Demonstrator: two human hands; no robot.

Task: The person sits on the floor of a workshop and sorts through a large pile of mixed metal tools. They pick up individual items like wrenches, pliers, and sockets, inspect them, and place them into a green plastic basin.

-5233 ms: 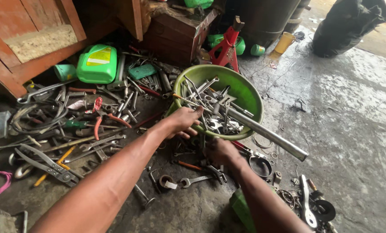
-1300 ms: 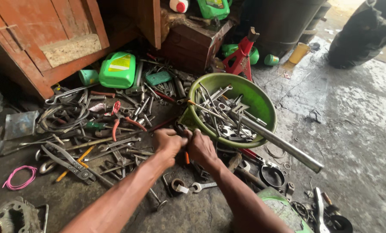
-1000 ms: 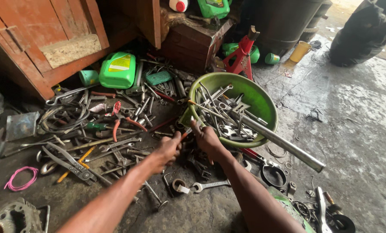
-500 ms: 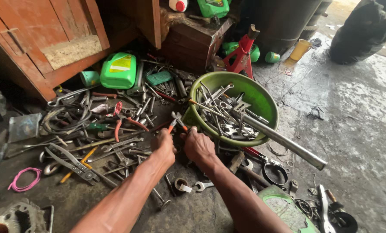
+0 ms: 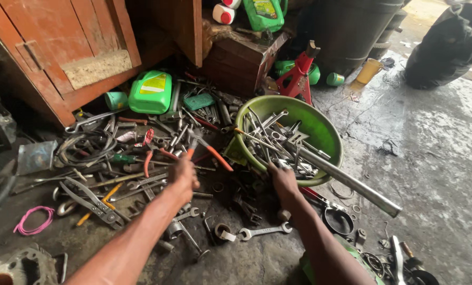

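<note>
Orange-handled pliers (image 5: 207, 149) in left hand (image 5: 183, 177) fingers; right hand (image 5: 283, 182) (grip unclear) at green basin (image 5: 320, 132) rim.

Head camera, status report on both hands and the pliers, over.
Left hand gripping orange-handled pliers, lifted over the tool pile. Right hand down at rim of green basin, grasp unclear. Long metal pipe juts across basin.

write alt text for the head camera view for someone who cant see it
A person's left hand grips orange-handled pliers over a heap of wrenches on a grimy workshop floor, while the right hand reaches to the rim of a green basin filled with tools and a long metal pipe.
</note>
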